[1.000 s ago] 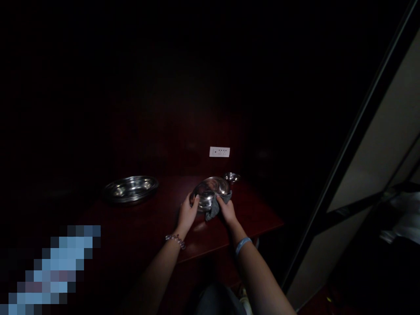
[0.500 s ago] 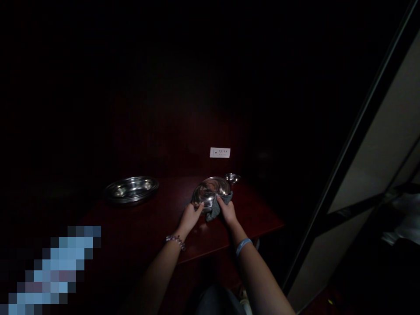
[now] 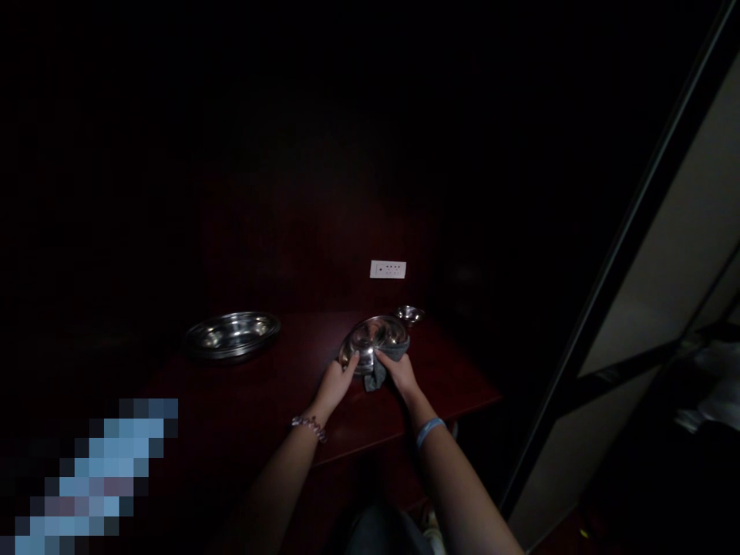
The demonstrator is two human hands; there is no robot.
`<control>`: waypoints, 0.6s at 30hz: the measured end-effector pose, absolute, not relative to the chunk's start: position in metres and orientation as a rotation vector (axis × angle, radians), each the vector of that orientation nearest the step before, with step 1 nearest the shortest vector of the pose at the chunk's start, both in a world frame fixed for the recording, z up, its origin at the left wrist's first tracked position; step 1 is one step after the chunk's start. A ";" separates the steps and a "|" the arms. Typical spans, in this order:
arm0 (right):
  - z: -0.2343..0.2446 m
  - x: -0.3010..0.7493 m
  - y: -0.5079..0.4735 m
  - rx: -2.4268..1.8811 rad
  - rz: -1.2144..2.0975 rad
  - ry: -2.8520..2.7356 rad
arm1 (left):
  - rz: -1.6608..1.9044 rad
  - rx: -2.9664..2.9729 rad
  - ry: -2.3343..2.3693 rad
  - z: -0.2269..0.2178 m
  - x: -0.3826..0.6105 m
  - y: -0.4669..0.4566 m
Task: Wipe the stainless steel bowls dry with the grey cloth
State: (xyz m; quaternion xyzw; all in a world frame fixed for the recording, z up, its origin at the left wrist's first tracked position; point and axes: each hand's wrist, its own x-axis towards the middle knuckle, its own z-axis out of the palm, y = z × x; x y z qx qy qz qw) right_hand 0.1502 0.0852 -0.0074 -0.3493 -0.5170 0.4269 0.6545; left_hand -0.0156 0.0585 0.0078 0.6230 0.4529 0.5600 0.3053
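A shiny round metal dish (image 3: 370, 336) is held tilted over the dark red tabletop (image 3: 301, 378). My left hand (image 3: 337, 383) is closed on its near left rim, thumb on the upper side. At the near right rim my right hand (image 3: 401, 374) grips a grey cloth (image 3: 375, 378), pressing it to the dish; part of the cloth hangs below the rim. The fingers under the dish are hidden. Just behind the dish, to the right, stands a small metal bowl (image 3: 410, 314).
Wide oval metal trays (image 3: 231, 351), seemingly stacked, lie on the left of the tabletop. A white socket plate (image 3: 388, 269) is on the dark back wall. A framed panel (image 3: 627, 308) slants along the right. Pixelated blue fills the lower left corner.
The dish has tilted slightly and its far edge sits a little lower. My right thumb and the cloth have shifted slightly left along the near rim. My left hand has barely moved.
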 end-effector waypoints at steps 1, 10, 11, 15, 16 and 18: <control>-0.005 0.150 0.084 -0.755 0.983 -1.159 | 1.471 1.655 1.187 0.007 -0.015 0.058; 0.001 0.150 0.076 -0.654 1.070 -1.159 | 1.466 1.731 1.159 -0.006 -0.013 0.063; 0.000 0.150 0.076 -0.668 1.067 -1.166 | 1.447 1.722 1.178 -0.006 -0.013 0.064; -0.006 0.151 0.080 -0.725 1.035 -1.164 | 1.346 1.695 1.237 -0.007 -0.014 0.062; -0.006 0.151 0.080 -0.734 1.028 -1.162 | 1.347 1.697 1.233 -0.006 -0.014 0.061; -0.006 0.151 0.080 -0.742 1.018 -1.160 | 1.365 1.701 1.207 -0.005 -0.014 0.060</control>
